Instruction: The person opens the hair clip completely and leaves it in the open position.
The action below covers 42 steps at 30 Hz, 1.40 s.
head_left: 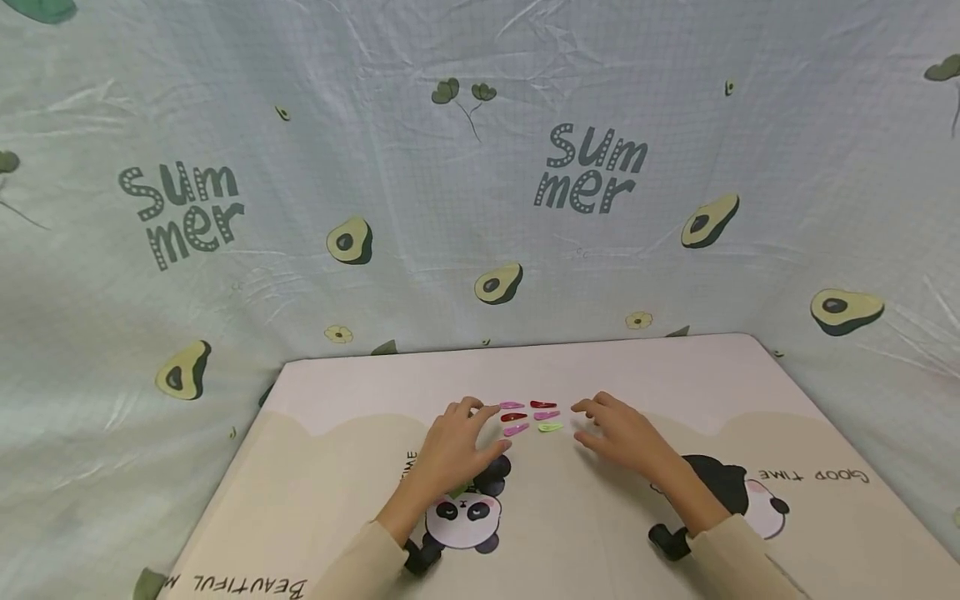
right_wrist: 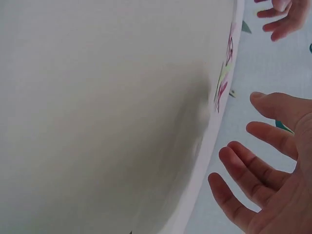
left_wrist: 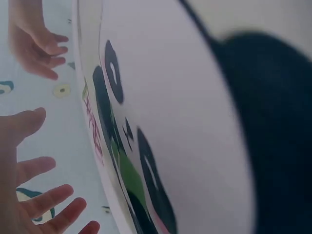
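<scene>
Small snap hair clips lie on the table in two short columns between the hands. The left column has a pink clip point(head_left: 512, 406), a red clip point(head_left: 513, 417) and another pink clip point(head_left: 516, 430). In the right one are a red clip point(head_left: 543, 404), a pink clip point(head_left: 547, 415) and a yellow-green clip point(head_left: 551, 427). My left hand point(head_left: 456, 446) hovers just left of them, its fingers point(left_wrist: 48, 200) loosely spread and holding nothing. To their right is my right hand point(head_left: 618, 429), fingers point(right_wrist: 243, 165) relaxed and apart, also without anything in its grasp.
A pale table cover point(head_left: 585, 533) printed with pandas and lettering spreads under the arms. One panda print point(head_left: 463, 521) is beneath the left forearm, another point(head_left: 761, 508) beside the right. Behind the table's far edge hangs a curtain point(head_left: 420, 183) with avocado prints.
</scene>
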Tool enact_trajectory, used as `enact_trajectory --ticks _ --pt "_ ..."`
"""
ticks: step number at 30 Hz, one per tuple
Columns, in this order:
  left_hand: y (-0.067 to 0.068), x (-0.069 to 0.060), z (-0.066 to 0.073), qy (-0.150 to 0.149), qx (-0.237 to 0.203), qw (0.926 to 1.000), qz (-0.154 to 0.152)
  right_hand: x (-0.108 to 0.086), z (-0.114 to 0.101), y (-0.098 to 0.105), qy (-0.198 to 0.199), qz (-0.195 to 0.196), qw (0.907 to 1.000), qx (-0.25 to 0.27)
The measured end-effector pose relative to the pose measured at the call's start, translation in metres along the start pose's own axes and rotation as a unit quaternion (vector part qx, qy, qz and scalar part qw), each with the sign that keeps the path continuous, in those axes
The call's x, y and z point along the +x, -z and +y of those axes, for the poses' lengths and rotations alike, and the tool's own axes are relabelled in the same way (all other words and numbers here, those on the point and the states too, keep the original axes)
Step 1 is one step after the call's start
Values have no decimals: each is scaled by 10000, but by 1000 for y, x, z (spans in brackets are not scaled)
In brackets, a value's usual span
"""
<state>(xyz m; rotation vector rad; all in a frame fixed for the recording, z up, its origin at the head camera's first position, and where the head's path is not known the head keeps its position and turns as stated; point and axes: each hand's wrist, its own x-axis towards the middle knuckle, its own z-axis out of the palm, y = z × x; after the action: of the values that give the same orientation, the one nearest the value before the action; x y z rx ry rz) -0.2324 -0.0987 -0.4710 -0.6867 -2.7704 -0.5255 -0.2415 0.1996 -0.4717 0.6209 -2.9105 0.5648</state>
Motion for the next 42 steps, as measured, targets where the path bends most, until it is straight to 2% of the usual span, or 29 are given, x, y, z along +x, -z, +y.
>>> enact_trajectory --ticks 3,7,10,15,22,32,42 --pt "-6 8 6 14 -92 9999 -103 6 -2 -1 -133 -129 9997 135" --pt "-13 16 12 10 23 9995 -327 13 -3 -4 -322 -289 9986 288" --pt "-18 22 17 -40 85 9989 -464 18 -3 -8 -360 -355 9982 330" --pt "-27 37 24 -115 36 9986 -511 27 0 -13 -244 -400 9978 474" --pt "-38 55 33 85 -1 9975 -707 36 1 -16 -374 -420 9961 684" --pt "-48 65 38 66 308 9954 -900 43 0 -18 -558 -460 9963 472" --pt "-47 68 38 25 334 9954 -901 49 6 -21 -572 -410 9951 695"
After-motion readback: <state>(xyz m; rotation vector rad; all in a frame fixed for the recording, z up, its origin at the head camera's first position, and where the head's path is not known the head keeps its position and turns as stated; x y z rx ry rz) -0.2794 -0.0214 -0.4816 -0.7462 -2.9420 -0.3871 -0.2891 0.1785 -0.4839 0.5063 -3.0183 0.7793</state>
